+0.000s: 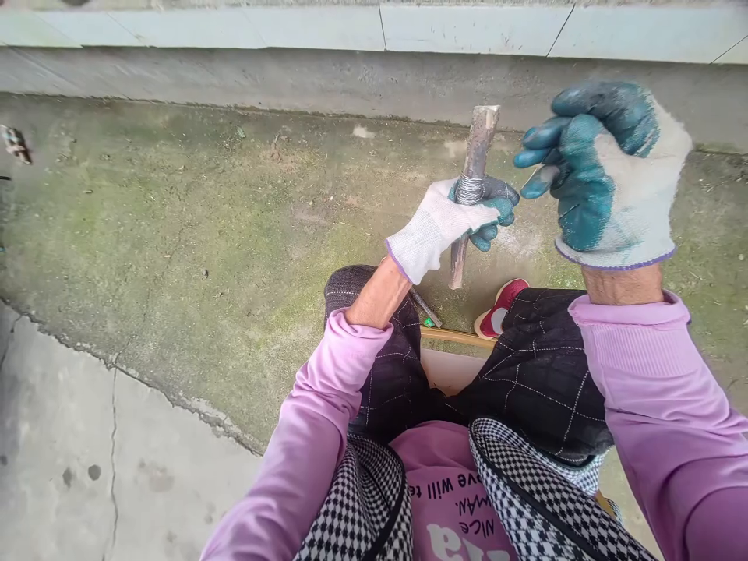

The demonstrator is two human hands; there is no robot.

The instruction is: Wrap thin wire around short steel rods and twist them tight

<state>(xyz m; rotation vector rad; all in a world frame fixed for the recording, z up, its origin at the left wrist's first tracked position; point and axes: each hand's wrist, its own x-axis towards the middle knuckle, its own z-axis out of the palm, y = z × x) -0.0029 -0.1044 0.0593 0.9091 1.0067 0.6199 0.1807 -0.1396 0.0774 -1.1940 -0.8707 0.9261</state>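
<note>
My left hand [435, 222], in a white glove with a teal-coated palm, is closed around the middle of a short stick [481, 136]. The stick stands nearly upright and sticks out above and below the fist. Thin silvery wire [469, 189] is wound around it in several turns, just above my thumb. To the right and a little higher, my right hand [613, 171] in a matching glove is raised apart from the stick. Its fingers are curled in and pressed together; what they hold, if anything, is too small to make out.
Mossy concrete ground [204, 234] spreads ahead, up to a low step with a pale tiled edge [467, 29]. Between my knees are a wooden-edged seat [453, 336], a thin rod with a green bit [429, 321] and a red shoe [506, 304]. Cracked paving [70, 452] lies at lower left.
</note>
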